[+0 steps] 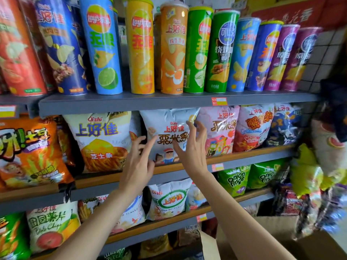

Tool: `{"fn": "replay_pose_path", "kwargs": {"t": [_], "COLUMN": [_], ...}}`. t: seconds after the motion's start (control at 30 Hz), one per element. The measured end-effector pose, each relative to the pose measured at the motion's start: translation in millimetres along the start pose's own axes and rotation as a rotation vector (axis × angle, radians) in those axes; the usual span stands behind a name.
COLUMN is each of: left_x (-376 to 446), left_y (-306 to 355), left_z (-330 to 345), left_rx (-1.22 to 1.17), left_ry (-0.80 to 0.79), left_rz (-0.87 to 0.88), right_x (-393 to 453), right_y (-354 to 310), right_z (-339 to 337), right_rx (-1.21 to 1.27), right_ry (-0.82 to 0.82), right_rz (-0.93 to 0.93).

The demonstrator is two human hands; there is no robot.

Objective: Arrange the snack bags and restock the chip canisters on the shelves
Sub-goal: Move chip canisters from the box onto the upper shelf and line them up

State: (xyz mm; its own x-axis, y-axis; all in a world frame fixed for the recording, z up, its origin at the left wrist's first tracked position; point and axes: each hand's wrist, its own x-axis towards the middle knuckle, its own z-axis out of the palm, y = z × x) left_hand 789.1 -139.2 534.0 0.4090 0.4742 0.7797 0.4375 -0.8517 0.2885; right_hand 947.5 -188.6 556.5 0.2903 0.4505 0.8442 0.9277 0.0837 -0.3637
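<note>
A white Oishi snack bag point(169, 126) stands upright on the second shelf point(244, 156), between a white-and-yellow Oishi bag point(101, 136) and a pink bag point(219, 132). My left hand point(139, 162) hovers at the white bag's lower left with fingers spread. At the bag's right side is my right hand point(193, 147), fingers apart, fingertips near its upper right corner; neither hand grips it. Chip canisters stand in a row on the top shelf point(131, 105), among them a light-blue lime canister point(102, 47) and an orange canister point(173, 49).
An orange bag point(28, 151) sits at the far left. Green onion-ring bags point(234, 180) and a shrimp-flakes bag point(169, 199) fill the third shelf. Snack packs point(308, 173) hang at the right. A cardboard box point(277, 231) stands on the floor at lower right.
</note>
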Motion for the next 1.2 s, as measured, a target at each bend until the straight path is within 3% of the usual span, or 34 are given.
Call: {"fn": "replay_pose_path", "kwargs": {"t": [0.13, 0.27, 0.33, 0.43, 0.53, 0.63, 0.73, 0.93, 1.2], "left_x": [1.7, -12.3, -17.3, -21.3, -24.4, -22.7, -19.4, -41.4, -45.0], "left_y": [-21.9, -62.9, -88.1, -124.1, -139.1, -138.8, -122.3, -116.6, -123.1], "left_z": [-32.3, -62.1, -72.7, -80.2, -86.1, -82.5, -79.5, -80.8, -93.6], "left_rx": [-0.045, -0.068, -0.125, -0.343, -0.456, -0.388, -0.310, -0.287, -0.303], "left_ry": [0.338, 0.448, 0.391, 0.126, -0.066, -0.145, -0.165, -0.126, -0.135], "left_rz": [-0.206, -0.419, -0.481, -0.533, -0.470, -0.410, -0.386, -0.276, -0.220], "right_x": [9.9, -10.6, -19.4, -21.4, -21.6, -16.5, -6.1, -1.8, -10.5], "right_y": [-47.7, -101.6, -118.6, -133.9, -140.6, -141.6, -137.7, -124.0, -126.9], "right_z": [8.9, 46.6, 67.2, 88.0, 99.4, 102.6, 93.3, 74.8, 73.4], "right_rx": [0.108, 0.194, 0.232, 0.184, 0.192, 0.211, 0.237, 0.232, 0.179], "right_ry": [0.005, -0.144, -0.243, -0.232, -0.233, -0.247, -0.275, -0.357, -0.322], "right_rz": [-0.127, -0.092, -0.050, -0.003, 0.094, 0.196, 0.264, 0.231, 0.173]}}
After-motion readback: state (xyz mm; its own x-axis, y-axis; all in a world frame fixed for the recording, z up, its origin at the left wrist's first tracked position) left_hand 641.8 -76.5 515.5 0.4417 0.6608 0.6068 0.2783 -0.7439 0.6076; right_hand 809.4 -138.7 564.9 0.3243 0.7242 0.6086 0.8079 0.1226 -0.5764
